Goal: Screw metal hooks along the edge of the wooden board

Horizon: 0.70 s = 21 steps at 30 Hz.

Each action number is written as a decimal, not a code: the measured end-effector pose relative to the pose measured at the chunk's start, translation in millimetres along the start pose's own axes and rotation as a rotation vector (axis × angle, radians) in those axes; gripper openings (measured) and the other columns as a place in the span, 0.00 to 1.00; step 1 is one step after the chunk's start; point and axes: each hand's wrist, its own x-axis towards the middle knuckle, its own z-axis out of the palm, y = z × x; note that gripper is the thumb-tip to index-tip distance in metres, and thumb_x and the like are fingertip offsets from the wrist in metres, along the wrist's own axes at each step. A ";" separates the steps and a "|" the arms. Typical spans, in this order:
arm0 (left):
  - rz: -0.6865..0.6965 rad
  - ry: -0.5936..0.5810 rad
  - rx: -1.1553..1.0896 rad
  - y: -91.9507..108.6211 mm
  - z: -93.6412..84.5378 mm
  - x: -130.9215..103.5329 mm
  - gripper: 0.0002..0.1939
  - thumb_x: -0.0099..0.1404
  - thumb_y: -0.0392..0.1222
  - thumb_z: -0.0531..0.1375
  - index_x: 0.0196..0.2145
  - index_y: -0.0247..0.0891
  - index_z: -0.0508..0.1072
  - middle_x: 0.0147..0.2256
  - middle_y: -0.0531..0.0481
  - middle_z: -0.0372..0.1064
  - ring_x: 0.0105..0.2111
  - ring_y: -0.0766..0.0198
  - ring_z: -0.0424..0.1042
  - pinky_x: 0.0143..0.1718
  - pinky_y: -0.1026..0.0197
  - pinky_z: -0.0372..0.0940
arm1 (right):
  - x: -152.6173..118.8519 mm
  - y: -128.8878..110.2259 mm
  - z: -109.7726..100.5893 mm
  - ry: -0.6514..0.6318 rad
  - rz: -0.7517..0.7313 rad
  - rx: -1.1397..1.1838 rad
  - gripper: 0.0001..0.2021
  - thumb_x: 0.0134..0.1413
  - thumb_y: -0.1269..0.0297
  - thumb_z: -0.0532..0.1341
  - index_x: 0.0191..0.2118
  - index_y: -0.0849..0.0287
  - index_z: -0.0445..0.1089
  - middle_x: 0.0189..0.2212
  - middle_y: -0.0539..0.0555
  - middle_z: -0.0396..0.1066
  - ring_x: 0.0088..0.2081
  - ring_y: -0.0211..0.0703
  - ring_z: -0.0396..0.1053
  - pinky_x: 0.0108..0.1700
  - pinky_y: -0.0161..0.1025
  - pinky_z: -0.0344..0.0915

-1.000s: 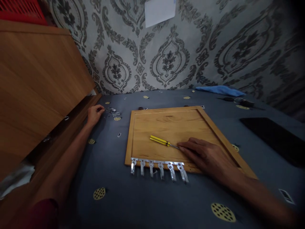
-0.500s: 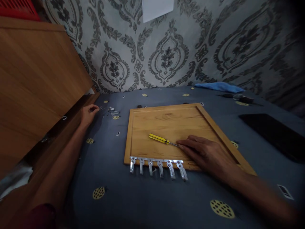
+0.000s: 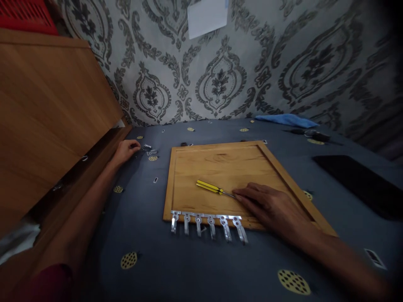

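A wooden board (image 3: 217,165) with a raised frame lies flat on the dark patterned cloth. Along its near edge sits a metal strip with several hooks (image 3: 211,226) hanging past the edge. My right hand (image 3: 270,205) rests over the board, its fingers closed on the shaft of a yellow-handled screwdriver (image 3: 210,187). At the left, my left hand (image 3: 126,151) is beside a small pile of metal parts (image 3: 150,150), thumb and fingers pinched together. Whatever those fingertips hold, if anything, is too small to tell.
A wooden cabinet (image 3: 56,100) stands at the left with a red basket (image 3: 25,16) on top. A black flat object (image 3: 359,182) lies at the right. Behind it are a blue cloth (image 3: 286,120) and a dark item (image 3: 316,135). Patterned wallpaper rises at the back.
My left hand has moved right, closer to the small metal parts. My right hand keeps hold of the screwdriver in about the same place. The view has shifted slightly.
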 end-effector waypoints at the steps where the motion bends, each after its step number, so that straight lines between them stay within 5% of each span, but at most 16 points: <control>1: 0.003 0.001 0.001 0.9 1.1 2.1 0.18 0.68 0.48 0.61 0.52 0.36 0.71 0.51 0.44 0.70 0.47 0.55 0.73 0.47 0.48 0.72 | -0.1 0.3 0.2 0.000 0.002 0.001 0.16 0.70 0.63 0.50 0.41 0.57 0.76 0.31 0.54 0.75 0.31 0.43 0.75 0.33 0.39 0.70; 21: -0.022 -0.012 -0.061 -16.4 4.3 0.9 0.19 0.68 0.48 0.61 0.52 0.36 0.70 0.51 0.43 0.70 0.47 0.55 0.73 0.47 0.48 0.72 | 0.6 -1.7 -0.2 0.012 -0.019 -0.025 0.16 0.70 0.64 0.50 0.41 0.57 0.75 0.31 0.55 0.75 0.32 0.44 0.75 0.33 0.39 0.71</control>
